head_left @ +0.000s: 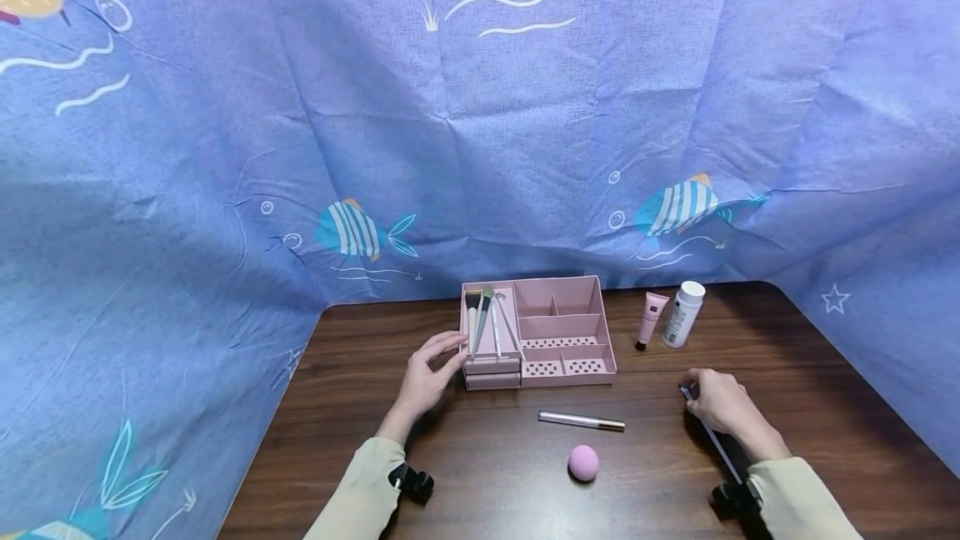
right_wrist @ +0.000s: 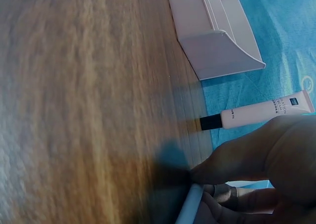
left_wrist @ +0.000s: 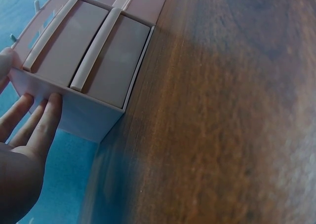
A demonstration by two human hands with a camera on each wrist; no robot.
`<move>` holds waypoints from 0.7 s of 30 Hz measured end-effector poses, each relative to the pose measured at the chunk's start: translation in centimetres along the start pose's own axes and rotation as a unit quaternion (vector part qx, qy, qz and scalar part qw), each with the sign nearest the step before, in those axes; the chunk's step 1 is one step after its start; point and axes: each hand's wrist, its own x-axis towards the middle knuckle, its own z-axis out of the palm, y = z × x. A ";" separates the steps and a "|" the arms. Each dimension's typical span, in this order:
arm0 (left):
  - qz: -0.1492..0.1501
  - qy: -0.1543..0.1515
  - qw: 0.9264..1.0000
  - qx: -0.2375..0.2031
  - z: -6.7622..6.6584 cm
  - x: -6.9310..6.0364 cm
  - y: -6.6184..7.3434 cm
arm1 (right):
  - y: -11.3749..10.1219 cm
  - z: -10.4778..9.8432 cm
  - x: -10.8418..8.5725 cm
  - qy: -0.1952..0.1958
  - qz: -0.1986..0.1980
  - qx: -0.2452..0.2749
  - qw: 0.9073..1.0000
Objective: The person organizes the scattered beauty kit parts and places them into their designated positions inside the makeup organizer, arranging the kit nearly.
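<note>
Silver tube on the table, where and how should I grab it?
The silver tube is probably best pinched across its middle from above, since it's slim and lies flat, crosswise before you; the pink ball sits apart, nearer you.

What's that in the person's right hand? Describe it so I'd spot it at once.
On the dark wooden table, find the pink organizer, then look right to the person's right hand. The thing is the slim pale stick it grips. Unlike the thicker silver tube lying untouched on that table, it is pinched near one end.
</note>
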 end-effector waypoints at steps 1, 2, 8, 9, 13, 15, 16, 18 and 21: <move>0.003 0.000 1.000 0.001 -0.1 0.0 0.4 | 0.0 0.0 0.0 0.002 -0.001 0.000 1.000; 0.003 0.001 1.000 -0.002 0.0 0.0 0.3 | 0.0 0.0 0.0 0.004 -0.002 0.000 1.000; -0.001 0.013 1.000 -0.022 0.4 0.4 -2.6 | 0.0 0.0 0.0 0.006 0.001 0.005 1.000; 0.003 0.014 1.000 -0.023 0.4 0.4 -2.8 | -0.1 0.0 0.1 0.005 0.003 0.005 1.000; 0.011 0.014 1.000 -0.018 0.3 0.2 -2.0 | 0.0 0.1 0.1 0.001 0.008 0.006 1.000; 0.010 0.012 1.000 -0.013 0.2 0.1 -1.1 | 0.0 0.2 0.0 0.001 0.006 0.006 1.000; 0.010 0.011 1.000 -0.012 0.2 0.0 -0.6 | 0.1 0.3 0.0 0.001 0.004 0.007 1.000; 0.013 0.007 1.000 -0.011 0.1 -0.1 -0.1 | 0.1 0.4 0.1 0.001 0.001 0.010 1.000; 0.016 0.003 1.000 -0.015 -0.1 -0.2 0.4 | -0.1 0.4 0.2 0.001 -0.001 0.013 1.000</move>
